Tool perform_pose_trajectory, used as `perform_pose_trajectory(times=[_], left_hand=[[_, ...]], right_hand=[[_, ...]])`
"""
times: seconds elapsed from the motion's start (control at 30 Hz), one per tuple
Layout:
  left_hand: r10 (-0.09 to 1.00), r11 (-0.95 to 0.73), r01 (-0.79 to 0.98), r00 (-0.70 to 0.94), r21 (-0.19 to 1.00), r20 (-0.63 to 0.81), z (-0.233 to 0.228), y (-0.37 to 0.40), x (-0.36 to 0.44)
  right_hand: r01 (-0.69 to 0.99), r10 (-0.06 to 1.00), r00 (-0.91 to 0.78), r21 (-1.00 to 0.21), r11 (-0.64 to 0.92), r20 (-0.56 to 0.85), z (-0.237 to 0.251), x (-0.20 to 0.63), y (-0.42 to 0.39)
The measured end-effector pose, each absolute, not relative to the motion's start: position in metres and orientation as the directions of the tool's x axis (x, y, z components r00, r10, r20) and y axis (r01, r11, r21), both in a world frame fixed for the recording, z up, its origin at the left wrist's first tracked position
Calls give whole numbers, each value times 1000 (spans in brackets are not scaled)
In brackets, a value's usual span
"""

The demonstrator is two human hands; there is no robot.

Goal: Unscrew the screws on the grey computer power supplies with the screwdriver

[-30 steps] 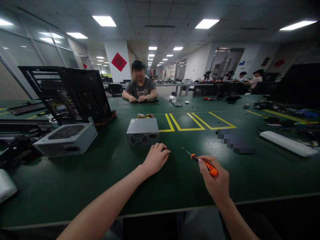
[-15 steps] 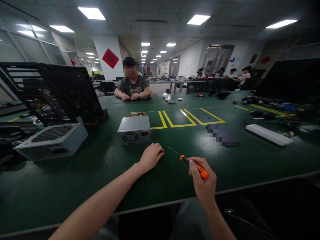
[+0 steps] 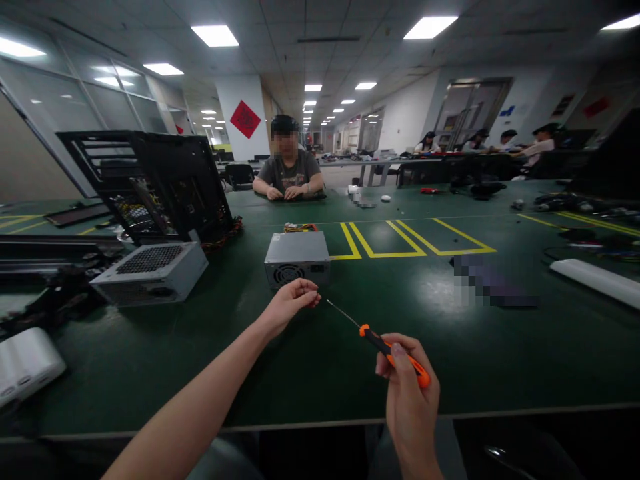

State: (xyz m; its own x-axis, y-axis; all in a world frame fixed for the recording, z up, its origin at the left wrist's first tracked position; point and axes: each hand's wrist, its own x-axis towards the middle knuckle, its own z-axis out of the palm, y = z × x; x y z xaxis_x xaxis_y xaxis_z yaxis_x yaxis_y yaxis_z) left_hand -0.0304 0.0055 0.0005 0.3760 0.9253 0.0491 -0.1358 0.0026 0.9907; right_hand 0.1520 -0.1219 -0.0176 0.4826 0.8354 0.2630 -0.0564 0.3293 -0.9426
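Bare green tabletop (image 3: 310,360) is lying open around both hands. At twelve o'clock the grey power supply (image 3: 297,258) is blocking the way just beyond the left hand (image 3: 289,303). At ten o'clock a second power supply (image 3: 150,271) and the black computer case (image 3: 160,187) are crowding the left side.

I can't read any lettering here. The red diamond sign (image 3: 245,119) on the far white pillar (image 3: 243,107) carries a dark character, perhaps, but it is too small for me to make out.
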Motion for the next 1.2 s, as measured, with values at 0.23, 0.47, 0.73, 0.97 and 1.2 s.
perform_pose_trajectory(times=[0.23,0.47,0.73,0.97,1.2], left_hand=[[895,108,-169,446,980,-21,-4,5,-32],[890,142,-171,453,975,-49,-3,3,-29],[874,157,-162,482,974,-61,-6,5,-27],[870,151,-143,489,978,-63,-4,3,-29],[880,162,-176,471,971,-62,-4,4,-28]], right_hand=[[-87,859,446,-943,320,250,-19,147,-122],[-45,870,396,-940,339,295,-23,150,-122],[-26,872,394,-945,327,291,-26,150,-122],[15,870,377,-941,337,317,-25,150,-124],[154,874,305,-925,347,379,-24,150,-125]])
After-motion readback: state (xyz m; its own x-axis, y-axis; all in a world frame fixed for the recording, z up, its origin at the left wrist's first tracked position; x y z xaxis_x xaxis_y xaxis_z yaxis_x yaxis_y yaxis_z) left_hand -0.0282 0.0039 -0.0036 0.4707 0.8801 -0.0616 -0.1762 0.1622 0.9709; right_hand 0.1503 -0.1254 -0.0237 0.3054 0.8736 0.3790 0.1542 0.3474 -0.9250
